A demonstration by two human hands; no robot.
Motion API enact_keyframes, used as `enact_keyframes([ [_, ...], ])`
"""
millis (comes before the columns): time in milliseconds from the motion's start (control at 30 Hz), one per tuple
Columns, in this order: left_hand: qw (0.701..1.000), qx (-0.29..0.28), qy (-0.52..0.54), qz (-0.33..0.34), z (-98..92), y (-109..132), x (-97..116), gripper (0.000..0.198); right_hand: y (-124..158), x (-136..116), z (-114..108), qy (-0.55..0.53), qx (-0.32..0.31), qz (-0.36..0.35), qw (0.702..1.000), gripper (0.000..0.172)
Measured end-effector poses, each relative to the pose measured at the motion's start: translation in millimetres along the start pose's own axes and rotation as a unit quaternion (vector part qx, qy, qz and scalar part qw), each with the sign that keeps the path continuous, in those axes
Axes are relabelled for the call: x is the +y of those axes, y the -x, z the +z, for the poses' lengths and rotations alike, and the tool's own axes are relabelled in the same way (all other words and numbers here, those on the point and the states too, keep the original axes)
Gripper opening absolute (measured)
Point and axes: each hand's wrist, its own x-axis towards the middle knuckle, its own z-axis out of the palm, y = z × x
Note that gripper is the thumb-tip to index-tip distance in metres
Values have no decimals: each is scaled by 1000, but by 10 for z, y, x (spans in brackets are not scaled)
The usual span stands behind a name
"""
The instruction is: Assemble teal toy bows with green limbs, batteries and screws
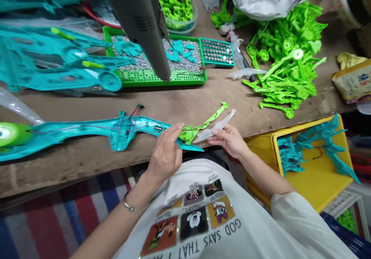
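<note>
A long teal plastic toy shell [87,129] with thin wires and a small metal part lies along the table edge. My left hand [167,151] is closed over its right end, fingers nearly straight and fingertips beside a lime green piece. That lime green plastic arm [213,116] sits at the shell's end, its round base partly behind my fingers and its thin tip pointing up right. My right hand [230,140] pinches a translucent white blade-shaped piece [217,129] between thumb and fingers. The blade's lower left end is close to the green base; whether they touch I cannot tell.
An electric screwdriver [145,27] hangs above a green tray [162,78] of screws and teal bits. Lime green arms [290,58] are heaped at the back right. Teal shells [58,58] are stacked left. A yellow bin [315,181] with teal parts stands right.
</note>
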Motion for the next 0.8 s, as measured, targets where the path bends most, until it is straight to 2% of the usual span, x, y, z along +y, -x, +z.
enact_keyframes([
  [333,999,-44,32,-8,92,-38,-63,79,-52,39,130,33,20,12,999,45],
  [500,999,-48,-2,10,94,-52,-62,78,-82,2,123,80,41,20,996,36],
  [600,998,-50,-30,14,92,-69,-56,86,-82,-18,131,100,49,27,993,31],
  [800,995,-63,-62,36,128,-63,-65,95,-55,-32,147,107,63,34,992,30],
])
